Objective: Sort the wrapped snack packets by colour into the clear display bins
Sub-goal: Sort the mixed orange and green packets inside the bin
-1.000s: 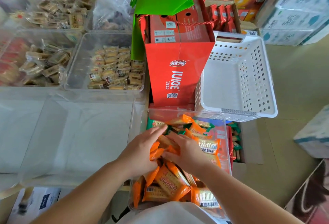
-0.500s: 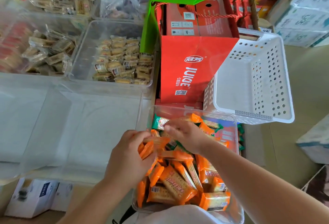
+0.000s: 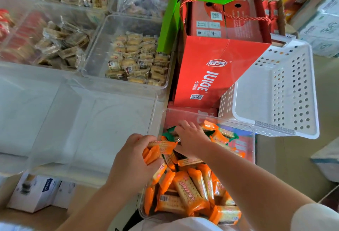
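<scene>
1. While both hands work over one mixed bin [image 3: 254,148], the left hand [image 3: 135,159] grips a clutch of orange packets [image 3: 157,151] — fingers curled round them, just over the bin's left rim.
2. The right hand [image 3: 191,139] reaches to the bin's far end, fingers bent down onto the green packets [image 3: 170,131]. Whether they have hold of one cannot be told.
3. Most of the orange packets lie heaped in the near half of the bin. The green ones are few and partly buried at the far end.
4. An empty bin [image 3: 102,130] stands just beside it on the left — the likely home for one colour.
5. Done well, this step probably means drawing the green ones out singly without dragging orange ones along. The left-hand bundle should stay squared so none slips, and should lift clear of the bin wall before crossing over.
</scene>
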Available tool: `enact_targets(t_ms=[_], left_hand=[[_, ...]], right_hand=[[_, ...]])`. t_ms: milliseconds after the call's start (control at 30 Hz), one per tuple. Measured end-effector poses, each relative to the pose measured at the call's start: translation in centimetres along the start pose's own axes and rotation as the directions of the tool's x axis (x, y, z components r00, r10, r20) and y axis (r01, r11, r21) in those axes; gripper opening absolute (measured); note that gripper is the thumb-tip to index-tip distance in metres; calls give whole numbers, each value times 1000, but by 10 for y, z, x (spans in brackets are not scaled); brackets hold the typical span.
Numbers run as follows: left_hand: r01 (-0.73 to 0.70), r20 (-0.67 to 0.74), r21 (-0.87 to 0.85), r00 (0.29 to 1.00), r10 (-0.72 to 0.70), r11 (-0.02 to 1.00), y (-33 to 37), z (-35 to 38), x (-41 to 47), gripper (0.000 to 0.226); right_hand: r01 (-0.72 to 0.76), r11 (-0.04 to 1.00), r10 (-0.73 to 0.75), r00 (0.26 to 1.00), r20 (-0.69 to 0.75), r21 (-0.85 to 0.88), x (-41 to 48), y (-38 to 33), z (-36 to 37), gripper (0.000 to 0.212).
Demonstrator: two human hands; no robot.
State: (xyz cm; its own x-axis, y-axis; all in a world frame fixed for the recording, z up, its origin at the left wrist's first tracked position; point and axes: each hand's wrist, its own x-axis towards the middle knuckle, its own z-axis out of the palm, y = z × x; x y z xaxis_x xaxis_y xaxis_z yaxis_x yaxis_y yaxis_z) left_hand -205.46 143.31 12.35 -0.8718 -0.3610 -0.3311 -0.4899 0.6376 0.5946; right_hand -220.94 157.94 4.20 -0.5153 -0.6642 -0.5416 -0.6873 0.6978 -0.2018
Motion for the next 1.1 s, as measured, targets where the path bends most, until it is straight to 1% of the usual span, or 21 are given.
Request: enact_targets(t_ms=[100,167,300,367,467,533,567,633,700,733,767,833,900,1000,1100], left_hand=[[-3,13,-19,1000,3,1000,-3,0,2,55],[5,13,-32,1000,-4,999,-4,-1,4,57],[-1,5,-38,1000,1,999,-4,-3,7,57],[-6,8,-38,1000,6,999,-4,-4,7,56],[-6,1,-58,1000,6,998,-4,-6,7,54],[-5,-3,-79,1000,5,997,-6,-7,7,54],[-6,-9,-90,1000,5,996,-8,-7,7,54],[-7,-19,-100,1000,5,995,-12,-7,8,56],[-6,-16,-98,1000,5,995,-14,-7,7,56],[-6,-13,-99,1000,5,995,-15,-6,7,56],[-7,-12,-101,1000,6,995,-16,-6,7,56],[-10,-13,-104,1000,8,995,-16,-6,7,57],[-13,-10,-103,1000,12,995,-18,-7,7,58],[-15,-8,-114,1000,14,993,-18,-6,8,58],[-25,-15,-126,1000,24,992,-18,-6,8,57]], right_hand=[[15,995,-5,995,98,-102,-4,3,3,67],[1,994,12,994,110,-114,-2,5,4,73],[-60,993,72,991,116,-106,6,2,19,75],[-95,994,103,983,155,-59,8,-3,22,74],[-140,988,122,966,227,66,13,-6,17,59],[-178,964,127,961,248,197,16,-3,14,57],[-206,935,133,959,252,290,18,0,13,59],[-256,839,153,958,243,480,21,6,10,71],[-266,760,155,960,232,593,20,9,9,88],[-257,749,140,962,233,611,19,9,9,96],[-242,760,118,964,238,604,18,9,10,103],[-196,813,71,968,241,548,16,6,13,113],[-162,837,53,975,218,522,14,5,13,112],[-124,842,58,988,141,525,5,7,8,99],[-62,868,65,998,11,493,-12,6,-1,84]])
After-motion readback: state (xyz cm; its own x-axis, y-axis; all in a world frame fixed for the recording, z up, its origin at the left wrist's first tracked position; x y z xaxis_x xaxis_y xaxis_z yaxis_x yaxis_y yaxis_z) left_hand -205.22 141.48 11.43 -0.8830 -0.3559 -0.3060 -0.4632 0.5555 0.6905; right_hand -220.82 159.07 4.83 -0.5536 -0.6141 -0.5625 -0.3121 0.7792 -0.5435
